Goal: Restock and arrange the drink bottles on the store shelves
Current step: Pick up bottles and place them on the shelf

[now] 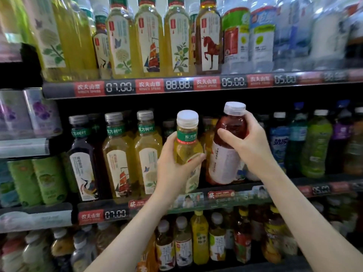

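My left hand (pixel 172 167) grips a yellow-green tea bottle (pixel 187 142) with a white cap and green neck band, held upright in front of the middle shelf (pixel 225 195). My right hand (pixel 249 146) grips a red-brown tea bottle (pixel 225 154) with a white cap around its shoulder. That bottle tilts slightly right, and its base is low by the shelf edge. The two bottles are side by side, nearly touching.
Left of my hands stand a dark tea bottle (pixel 84 158) and two yellow tea bottles (pixel 117 156) on the same shelf. Blue and green bottles (pixel 316 144) fill the right. The upper shelf (pixel 176 85) and lower shelf hold more drinks. Cans (pixel 45 179) sit far left.
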`<state>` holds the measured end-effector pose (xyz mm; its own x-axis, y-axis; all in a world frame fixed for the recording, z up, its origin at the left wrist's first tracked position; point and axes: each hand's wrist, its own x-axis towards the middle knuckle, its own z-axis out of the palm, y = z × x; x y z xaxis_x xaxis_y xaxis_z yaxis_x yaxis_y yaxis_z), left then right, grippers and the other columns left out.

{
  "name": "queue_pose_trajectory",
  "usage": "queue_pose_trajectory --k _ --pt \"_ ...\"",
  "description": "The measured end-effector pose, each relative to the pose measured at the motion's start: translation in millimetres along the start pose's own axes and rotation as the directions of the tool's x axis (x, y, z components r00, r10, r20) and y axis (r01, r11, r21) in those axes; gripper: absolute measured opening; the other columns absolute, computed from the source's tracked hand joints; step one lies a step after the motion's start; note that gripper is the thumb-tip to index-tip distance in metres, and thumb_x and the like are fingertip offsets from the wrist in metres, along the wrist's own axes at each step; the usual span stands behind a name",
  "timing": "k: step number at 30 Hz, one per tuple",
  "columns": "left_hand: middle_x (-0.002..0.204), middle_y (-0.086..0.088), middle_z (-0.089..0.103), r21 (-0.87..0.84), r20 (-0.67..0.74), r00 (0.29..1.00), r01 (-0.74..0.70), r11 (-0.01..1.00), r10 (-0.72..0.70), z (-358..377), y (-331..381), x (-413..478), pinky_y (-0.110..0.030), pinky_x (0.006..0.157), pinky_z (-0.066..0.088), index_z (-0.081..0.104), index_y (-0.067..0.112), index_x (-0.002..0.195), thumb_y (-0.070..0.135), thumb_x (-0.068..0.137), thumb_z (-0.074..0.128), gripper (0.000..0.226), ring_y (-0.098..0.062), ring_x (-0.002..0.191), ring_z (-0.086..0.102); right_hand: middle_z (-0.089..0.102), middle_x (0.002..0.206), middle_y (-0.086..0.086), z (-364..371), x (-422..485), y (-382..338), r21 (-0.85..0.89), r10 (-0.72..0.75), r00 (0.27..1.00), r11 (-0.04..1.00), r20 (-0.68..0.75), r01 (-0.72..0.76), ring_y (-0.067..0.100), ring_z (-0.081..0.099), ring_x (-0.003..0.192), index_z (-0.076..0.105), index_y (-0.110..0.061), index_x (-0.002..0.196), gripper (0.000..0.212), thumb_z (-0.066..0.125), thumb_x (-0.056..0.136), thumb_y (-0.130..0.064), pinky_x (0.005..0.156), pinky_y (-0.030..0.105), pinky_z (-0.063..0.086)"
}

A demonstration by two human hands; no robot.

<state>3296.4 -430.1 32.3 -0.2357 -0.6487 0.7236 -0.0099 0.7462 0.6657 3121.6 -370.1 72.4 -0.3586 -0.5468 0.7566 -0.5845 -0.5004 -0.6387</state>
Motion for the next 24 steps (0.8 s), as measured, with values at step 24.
queue_pose_trajectory --k 24 --pt "0.136 0.003 0.053 0.308 0.171 0.951 0.196 0.931 -0.257 49.0 -71.8 51.9 -0.036 0.098 0.044 0.019 0.032 0.148 0.033 0.091 0.061 0.070 -0.019 0.124 0.050 0.054 0.116 -0.021 -1.1 -31.0 34.2 -0.091 0.138 0.962 0.989 0.235 -0.120 -0.009 0.053 0.106 0.042 -0.039 0.124 0.063 0.079 0.076 -0.024 0.084 0.011 0.044"
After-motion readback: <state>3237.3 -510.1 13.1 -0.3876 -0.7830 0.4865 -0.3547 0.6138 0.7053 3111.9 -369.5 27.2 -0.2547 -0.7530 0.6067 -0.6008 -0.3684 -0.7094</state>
